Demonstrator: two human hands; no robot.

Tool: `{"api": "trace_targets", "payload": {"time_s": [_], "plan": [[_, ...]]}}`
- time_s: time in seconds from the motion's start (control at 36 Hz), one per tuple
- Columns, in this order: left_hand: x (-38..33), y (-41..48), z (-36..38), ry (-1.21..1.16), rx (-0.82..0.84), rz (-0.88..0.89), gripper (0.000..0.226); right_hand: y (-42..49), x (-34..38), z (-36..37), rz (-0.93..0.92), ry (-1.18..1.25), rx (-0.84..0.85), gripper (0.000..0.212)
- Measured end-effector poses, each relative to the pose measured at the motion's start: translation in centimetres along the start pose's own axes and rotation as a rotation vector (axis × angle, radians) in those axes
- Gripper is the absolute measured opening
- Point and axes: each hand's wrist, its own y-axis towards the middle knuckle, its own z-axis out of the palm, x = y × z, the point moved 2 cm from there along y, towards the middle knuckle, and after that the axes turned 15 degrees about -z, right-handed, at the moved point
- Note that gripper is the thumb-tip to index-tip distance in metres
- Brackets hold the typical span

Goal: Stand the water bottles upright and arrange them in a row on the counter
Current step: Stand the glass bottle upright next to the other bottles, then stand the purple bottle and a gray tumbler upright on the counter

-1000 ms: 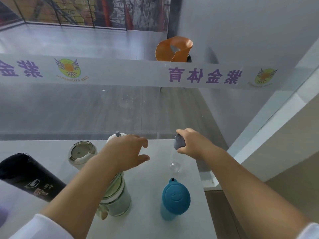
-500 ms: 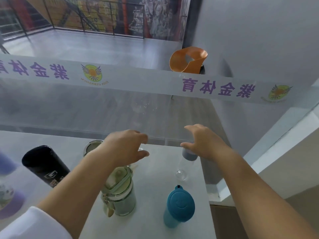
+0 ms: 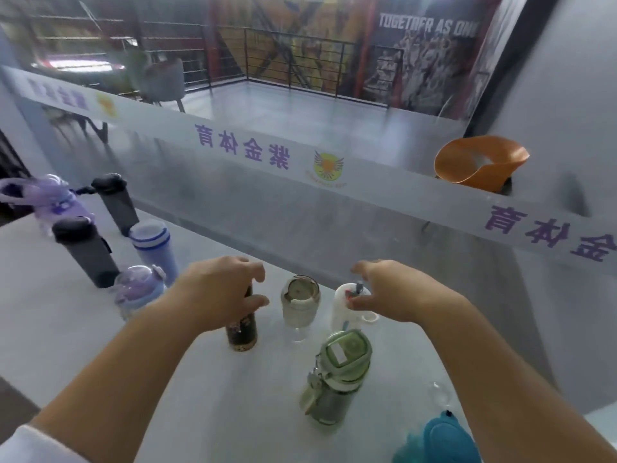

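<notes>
Now, left to right: five purple, grey and blue bottles [image 3: 152, 248] stand clustered far left on the tabletop [image 3: 207, 406]. Left hand [image 3: 218, 295] has its grip clamped on the black bottle [image 3: 242, 329], steadying it upright. Clear bottle [image 3: 300, 304], then right hand [image 3: 395, 292], grip apart over the white bottle [image 3: 345, 307]. Green bottle [image 3: 337, 379] and teal bottle [image 3: 440, 441] stand nearer: ten upright, I'd say, row unfinished.

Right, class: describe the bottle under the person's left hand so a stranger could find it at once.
Start at the white counter and find the two hands reaching over its far edge. Under the left hand stands a dark bottle, upright, beside a pale glass bottle. It alone in this near group is black, with a speckled pattern on its lower part.
</notes>
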Motion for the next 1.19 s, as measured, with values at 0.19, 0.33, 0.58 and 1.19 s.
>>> {"api": "trace_targets", "payload": {"time_s": [0.19, 0.33, 0.58, 1.19], "plan": [[9.3, -2.1, -0.3, 0.013, 0.002, -0.115, 0.040, 5.0, 7.3, -0.2, -0.060, -0.055, 0.031, 0.061], [16.6, -3.2, -1.3, 0.003, 0.006, -0.158, 0.035, 8.8, 13.4, 0.1, -0.074, -0.066, 0.033, 0.062], [29.2, -4.2, -2.1, 0.060, 0.015, -0.201, 0.039, 15.5, 24.2, 1.7, -0.139, -0.059, 0.006, 0.064], [51.2, 3.6, -2.1, 0.071, 0.092, -0.387, 0.039, 37.6, 36.7, 1.9, -0.300, -0.071, 0.041, 0.059]]}}
